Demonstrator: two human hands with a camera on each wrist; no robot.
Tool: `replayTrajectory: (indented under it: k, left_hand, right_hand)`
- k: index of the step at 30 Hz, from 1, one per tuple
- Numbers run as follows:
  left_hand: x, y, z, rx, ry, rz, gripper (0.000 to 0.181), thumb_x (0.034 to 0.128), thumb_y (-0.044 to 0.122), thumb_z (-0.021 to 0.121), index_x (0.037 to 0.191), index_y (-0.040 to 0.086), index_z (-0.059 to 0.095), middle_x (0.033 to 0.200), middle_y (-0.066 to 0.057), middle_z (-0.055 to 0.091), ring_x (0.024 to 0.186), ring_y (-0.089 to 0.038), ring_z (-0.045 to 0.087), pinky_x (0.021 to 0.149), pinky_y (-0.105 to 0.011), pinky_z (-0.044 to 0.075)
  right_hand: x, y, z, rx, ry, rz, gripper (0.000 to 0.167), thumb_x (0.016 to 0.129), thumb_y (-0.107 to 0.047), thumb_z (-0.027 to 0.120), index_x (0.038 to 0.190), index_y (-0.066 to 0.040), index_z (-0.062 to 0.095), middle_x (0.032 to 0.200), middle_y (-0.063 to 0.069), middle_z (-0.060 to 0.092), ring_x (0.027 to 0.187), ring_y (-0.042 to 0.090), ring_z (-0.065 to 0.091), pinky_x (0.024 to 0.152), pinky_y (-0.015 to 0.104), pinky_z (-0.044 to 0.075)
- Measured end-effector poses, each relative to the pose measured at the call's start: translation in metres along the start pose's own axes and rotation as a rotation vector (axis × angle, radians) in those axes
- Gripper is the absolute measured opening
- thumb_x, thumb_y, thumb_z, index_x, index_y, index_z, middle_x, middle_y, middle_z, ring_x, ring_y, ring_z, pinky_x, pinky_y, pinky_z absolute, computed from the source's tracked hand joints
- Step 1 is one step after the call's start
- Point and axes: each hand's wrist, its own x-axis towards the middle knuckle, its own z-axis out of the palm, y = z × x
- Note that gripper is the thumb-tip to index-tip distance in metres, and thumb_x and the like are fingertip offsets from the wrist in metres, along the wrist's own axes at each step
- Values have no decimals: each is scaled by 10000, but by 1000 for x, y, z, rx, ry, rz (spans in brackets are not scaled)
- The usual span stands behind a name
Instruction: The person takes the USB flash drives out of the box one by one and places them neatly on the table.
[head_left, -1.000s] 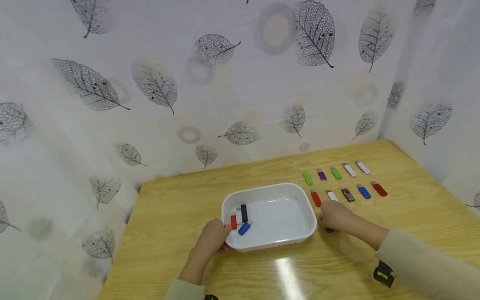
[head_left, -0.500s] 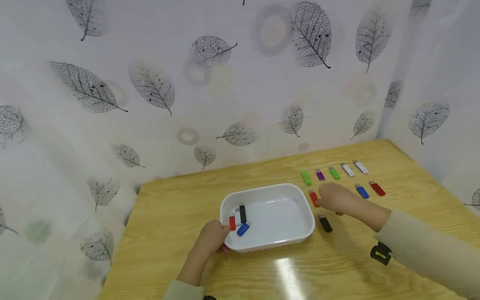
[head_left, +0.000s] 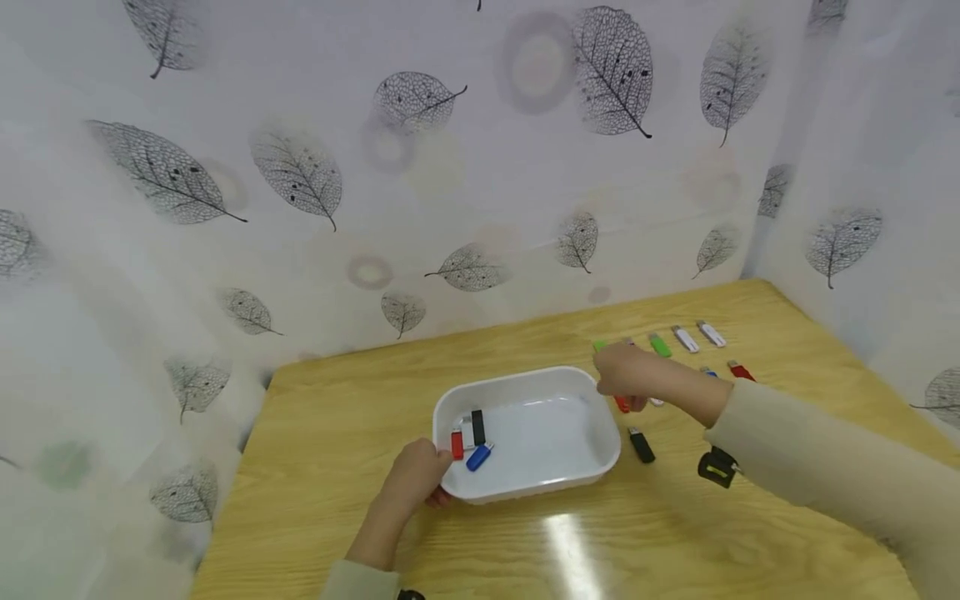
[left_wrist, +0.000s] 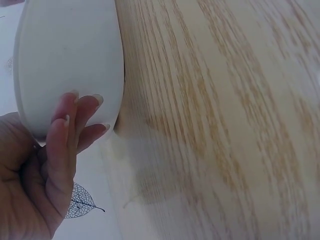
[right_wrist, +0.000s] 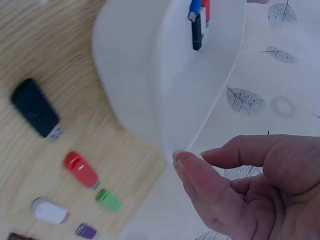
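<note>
Long pale-beige sleeves [head_left: 817, 458], plain and lightly creased
Under the right one sits a boxy black device [head_left: 717, 468] with a small yellowish mark; beside the left, a black piece [head_left: 411, 595]. Left grip [head_left: 417, 468] and right grip [head_left: 628, 371] are bare.

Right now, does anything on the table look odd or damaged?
I see no damage or spill. In the tray, though, the blue stick lies aslant, while the red stick and black stick beside it run nearly parallel.

head looks down, wrists close; tray [head_left: 540, 442] shared
</note>
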Motion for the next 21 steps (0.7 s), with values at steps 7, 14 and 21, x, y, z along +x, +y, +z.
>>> replayTrajectory:
  k: [7, 14, 21]
  left_hand:
    - [0, -5, -4, 4, -19, -22, 223, 907, 138, 479, 830, -37, 594, 575, -83, 599, 467, -155, 591, 450, -250, 512]
    - [0, -4, -3, 16, -14, -14, 228, 904, 136, 478, 796, -32, 589, 543, -77, 591, 451, -146, 584, 434, -251, 504]
    - [0, 1, -4, 17, -16, -1, 233, 904, 136, 476, 778, -28, 583, 534, -73, 591, 447, -144, 581, 429, -253, 502]
  right_hand:
    - [27, -39, 2, 18, -55, -25, 145, 907, -100, 541, 787, -23, 516, 608, 131, 601, 443, 187, 589, 470, 289, 547]
    - [45, -76, 5, -72, -109, -26, 162, 893, -102, 558, 751, -25, 552, 607, 124, 633, 444, 186, 589, 498, 302, 559]
    - [60, -110, 20, -83, -147, -44, 111, 869, -99, 629, 799, -47, 561, 806, 157, 662, 514, 203, 612, 489, 265, 546]
